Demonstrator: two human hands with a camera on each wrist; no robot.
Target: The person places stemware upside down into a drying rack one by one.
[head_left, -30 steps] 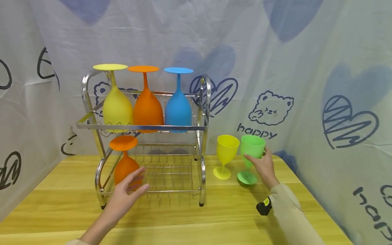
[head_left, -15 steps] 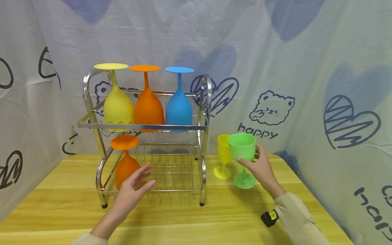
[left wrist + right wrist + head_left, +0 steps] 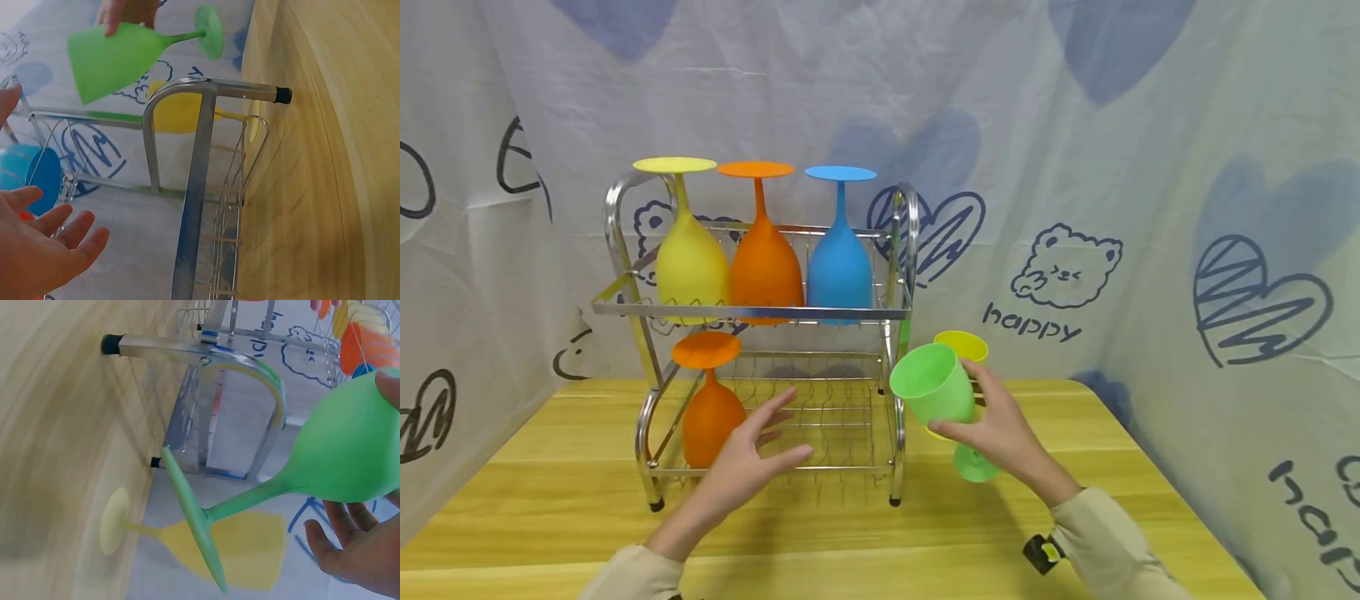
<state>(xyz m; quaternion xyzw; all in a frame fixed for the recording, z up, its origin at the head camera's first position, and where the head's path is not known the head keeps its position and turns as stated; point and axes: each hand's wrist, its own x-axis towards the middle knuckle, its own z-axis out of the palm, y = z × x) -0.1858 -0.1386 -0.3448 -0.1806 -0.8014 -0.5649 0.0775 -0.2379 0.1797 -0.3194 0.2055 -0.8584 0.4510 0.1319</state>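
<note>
My right hand point(image 3: 1003, 429) grips a green goblet point(image 3: 934, 387) by its bowl, raised off the table and tilted with its mouth toward the left. Behind it stands a yellow goblet point(image 3: 962, 343), upright on the table and partly hidden. In the right wrist view the green goblet point(image 3: 344, 450) shows its stem and foot. My left hand point(image 3: 741, 467) hovers in front of the rack's lower tier, fingers spread and holding nothing. Beside it an orange goblet point(image 3: 709, 421) sits upside down on that tier.
A two-tier metal rack point(image 3: 752, 313) stands left of centre. Its top tier bears upside-down goblets: yellow point(image 3: 691, 262), orange point(image 3: 766, 267) and blue point(image 3: 839, 267). A patterned cloth point(image 3: 1052, 167) hangs behind the wooden table point(image 3: 850, 550).
My right hand has lifted the green goblet off the table, brought it left past the yellow goblet and tipped it. My left hand has shifted a little to the right.
</note>
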